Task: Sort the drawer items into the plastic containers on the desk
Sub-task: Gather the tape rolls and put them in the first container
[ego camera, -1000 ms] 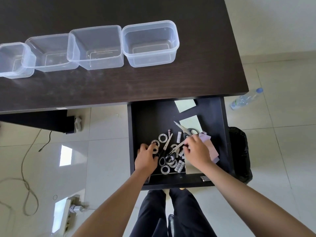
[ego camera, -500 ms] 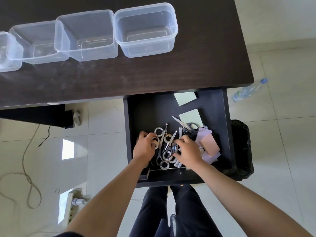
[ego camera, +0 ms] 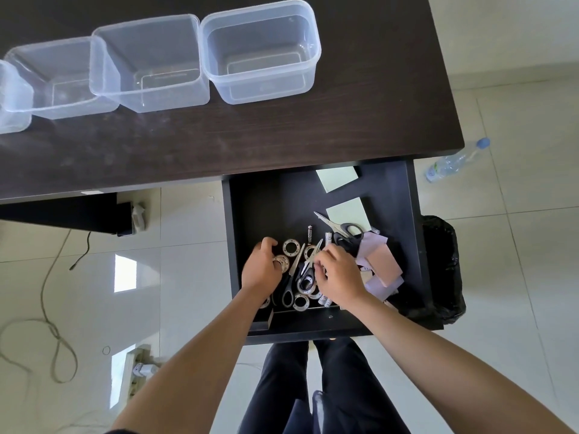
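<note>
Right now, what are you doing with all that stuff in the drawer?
A person is sorting the open drawer under the desk. Both hands are down in a jumble of tape rolls, scissors, batteries and sticky notes. The left hand rests on a tape roll; the right hand picks at the pile beside the scissors. Up on the desk, the clear containers stand in a row, all empty, so nothing is sorted yet.

Dark wooden desk (ego camera: 282, 133) bearing four clear plastic containers (ego camera: 261, 51) in a row (all empty); open drawer (ego camera: 410, 214) beneath holds scissors (ego camera: 341, 228), tape rolls (ego camera: 289, 248), sticky notes (ego camera: 336, 178).
</note>
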`<state>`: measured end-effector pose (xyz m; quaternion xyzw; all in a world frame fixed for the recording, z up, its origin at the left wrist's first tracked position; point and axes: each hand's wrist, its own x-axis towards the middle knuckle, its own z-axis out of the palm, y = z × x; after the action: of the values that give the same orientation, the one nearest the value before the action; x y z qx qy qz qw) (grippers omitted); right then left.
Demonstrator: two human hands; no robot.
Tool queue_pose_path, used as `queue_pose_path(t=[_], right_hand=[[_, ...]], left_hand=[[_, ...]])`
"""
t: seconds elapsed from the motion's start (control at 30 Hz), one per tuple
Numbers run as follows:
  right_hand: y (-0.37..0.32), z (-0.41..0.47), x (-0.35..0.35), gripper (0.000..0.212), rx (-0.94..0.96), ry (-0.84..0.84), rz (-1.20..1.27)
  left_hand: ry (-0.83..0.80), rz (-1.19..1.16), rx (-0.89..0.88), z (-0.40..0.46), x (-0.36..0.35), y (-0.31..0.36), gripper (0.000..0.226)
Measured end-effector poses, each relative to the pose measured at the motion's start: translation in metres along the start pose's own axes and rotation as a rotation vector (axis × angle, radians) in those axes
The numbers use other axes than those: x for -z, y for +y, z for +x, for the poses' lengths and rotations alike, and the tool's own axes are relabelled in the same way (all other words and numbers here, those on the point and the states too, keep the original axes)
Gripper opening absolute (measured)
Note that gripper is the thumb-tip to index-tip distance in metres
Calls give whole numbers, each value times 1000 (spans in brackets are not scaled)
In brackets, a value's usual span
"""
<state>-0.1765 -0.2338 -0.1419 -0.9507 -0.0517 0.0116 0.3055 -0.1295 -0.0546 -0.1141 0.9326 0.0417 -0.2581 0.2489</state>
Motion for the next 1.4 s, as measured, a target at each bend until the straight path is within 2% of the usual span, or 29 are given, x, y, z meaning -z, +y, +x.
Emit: queue_pose_path(t=[0.1, 0.17, 0.27, 0.37, 0.47, 0.6, 0.73, 0.77, 0.87, 0.93, 1.07, 1.2, 1.4], right_hand=[[-7, 26, 1, 9, 42, -2, -28], [-12, 47, 7, 21, 53, -141, -40], [-14, 73, 19, 39, 34, -460, -162], [-6, 81, 26, 39, -1, -572, -220], [1, 76, 28, 37, -6, -579, -185], [4, 71, 24, 31, -7, -535, -177], [6, 71, 26, 28, 46, -386, -98], [4, 73, 28, 30, 63, -384, -84], [-1, 82, 30, 43, 80, -530, -57], [-2, 88, 26, 46, 73, -609, -85], [-1, 93, 19, 35, 36, -648, -138], [-2, 90, 21, 28, 2, -612, -88], [-15, 85, 44, 21, -34, -513, -15]], left_hand=[[6, 20, 26, -2, 1, -1, 41], [1, 27, 47, -5, 0, -3, 36], [5, 2, 78, -10, -3, -4, 31], [23, -24, 67, -15, -6, -3, 31], [4, -24, -9, -18, -8, 1, 36], [-9, -36, -13, -15, -9, 4, 45], [-16, -25, -59, -12, -7, 6, 49], [-15, -32, -73, -11, -6, 7, 51], [-24, -55, -96, -9, -5, 10, 54], [-25, -68, -78, -8, -5, 11, 51], [8, -118, 31, -9, -5, 10, 39], [51, -116, 52, -14, 0, 10, 29], [128, -141, 115, -29, 19, 16, 29]])
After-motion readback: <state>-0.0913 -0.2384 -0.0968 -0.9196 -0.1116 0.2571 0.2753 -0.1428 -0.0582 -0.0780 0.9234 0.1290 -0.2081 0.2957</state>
